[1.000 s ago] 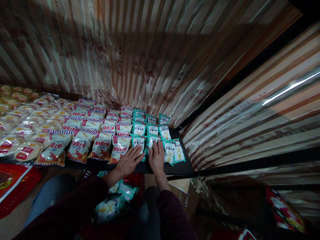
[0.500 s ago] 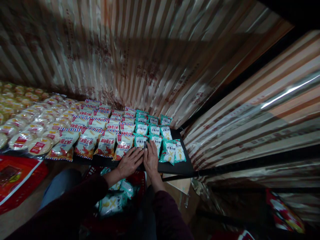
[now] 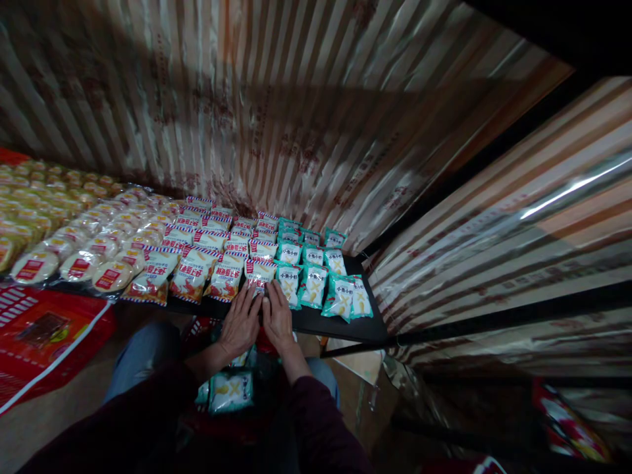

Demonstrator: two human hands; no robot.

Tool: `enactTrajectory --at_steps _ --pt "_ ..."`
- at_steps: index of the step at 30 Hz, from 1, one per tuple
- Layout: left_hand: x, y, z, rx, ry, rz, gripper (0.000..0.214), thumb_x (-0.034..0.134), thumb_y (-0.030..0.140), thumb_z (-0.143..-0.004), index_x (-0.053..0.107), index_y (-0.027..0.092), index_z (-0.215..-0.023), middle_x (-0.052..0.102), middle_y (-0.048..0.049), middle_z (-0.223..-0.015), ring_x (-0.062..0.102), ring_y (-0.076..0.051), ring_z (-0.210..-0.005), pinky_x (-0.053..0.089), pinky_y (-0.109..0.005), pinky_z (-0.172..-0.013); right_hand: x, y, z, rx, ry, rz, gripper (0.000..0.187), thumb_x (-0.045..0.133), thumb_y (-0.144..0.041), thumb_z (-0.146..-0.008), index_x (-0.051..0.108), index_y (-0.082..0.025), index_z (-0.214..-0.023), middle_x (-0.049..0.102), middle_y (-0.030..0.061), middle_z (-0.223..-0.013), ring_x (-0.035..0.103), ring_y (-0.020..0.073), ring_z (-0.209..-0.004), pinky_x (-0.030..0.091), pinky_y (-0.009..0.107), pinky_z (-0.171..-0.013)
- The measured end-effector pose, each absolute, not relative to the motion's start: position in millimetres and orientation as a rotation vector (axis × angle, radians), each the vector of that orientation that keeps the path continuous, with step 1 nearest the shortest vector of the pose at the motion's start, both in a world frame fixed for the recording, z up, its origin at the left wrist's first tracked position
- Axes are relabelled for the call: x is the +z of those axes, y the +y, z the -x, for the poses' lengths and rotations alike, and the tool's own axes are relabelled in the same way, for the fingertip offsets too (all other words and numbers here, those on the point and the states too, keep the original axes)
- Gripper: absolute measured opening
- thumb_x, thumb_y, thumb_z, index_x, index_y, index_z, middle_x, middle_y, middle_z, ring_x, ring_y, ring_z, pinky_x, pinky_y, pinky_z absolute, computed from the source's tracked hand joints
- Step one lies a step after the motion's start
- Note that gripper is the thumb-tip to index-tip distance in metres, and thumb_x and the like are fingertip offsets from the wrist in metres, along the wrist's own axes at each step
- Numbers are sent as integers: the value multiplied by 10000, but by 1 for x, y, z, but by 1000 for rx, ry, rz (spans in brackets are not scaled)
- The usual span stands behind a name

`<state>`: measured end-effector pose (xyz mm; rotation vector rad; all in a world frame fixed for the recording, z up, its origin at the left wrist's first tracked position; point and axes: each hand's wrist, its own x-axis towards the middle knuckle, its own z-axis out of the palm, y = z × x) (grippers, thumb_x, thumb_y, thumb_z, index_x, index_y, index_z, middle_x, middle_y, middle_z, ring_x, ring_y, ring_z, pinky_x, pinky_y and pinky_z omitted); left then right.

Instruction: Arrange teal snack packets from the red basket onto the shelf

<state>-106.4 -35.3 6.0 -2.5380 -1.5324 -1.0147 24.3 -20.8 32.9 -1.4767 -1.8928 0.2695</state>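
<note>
Both hands lie side by side at the front edge of a black shelf (image 3: pixel 316 322). My left hand (image 3: pixel 240 326) is flat, fingers stretched forward, its tips at the lower part of a white-and-red snack bag (image 3: pixel 258 271). Beside it my right hand (image 3: pixel 277 319) also has its fingers stretched out, touching that bag's lower right. Just right of the hands stands a green-and-white snack bag (image 3: pixel 288 282), in rows with several others like it. More white-and-red bags (image 3: pixel 226 275) stand in rows to the left. Neither hand is wrapped round a bag.
Round packaged cakes (image 3: pixel 81 265) fill the shelf further left. Below, a red basket (image 3: pixel 74 349) stands at left, and green bags (image 3: pixel 231 391) lie between my legs. Striped sheeting (image 3: pixel 296 131) hangs behind, with a dark frame bar (image 3: pixel 474 164) at right.
Both hands have moved left, from the front green-and-white bags to the front white-and-red bag at the end of its row. The view has shifted slightly, so the shelf appears further right.
</note>
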Motion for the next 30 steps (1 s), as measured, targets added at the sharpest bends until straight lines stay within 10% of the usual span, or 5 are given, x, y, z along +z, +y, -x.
enactTrajectory --at_steps 23,30 --pt "1 -47 126 -1071 -1442 2652 523 350 120 -882 354 79 -1404 247 -174 -1522 60 -258 -1443 272 -504 -1131 17 -69 -4 170 -1893 1392 447 317 -243 -949 442 -160 -1370 410 134 -1447 333 217 -1367 349 479 -1100" --pt "-48 -115 160 -771 -1644 3054 460 382 97 -796 582 142 -1208 470 -110 -1407 349 -209 -1357 348 -398 -1095 -42 -134 6 476 -1873 1481 424 334 -236 -913 513 -164 -1290 551 129 -1299 465 219 -1247 386 459 -1057"
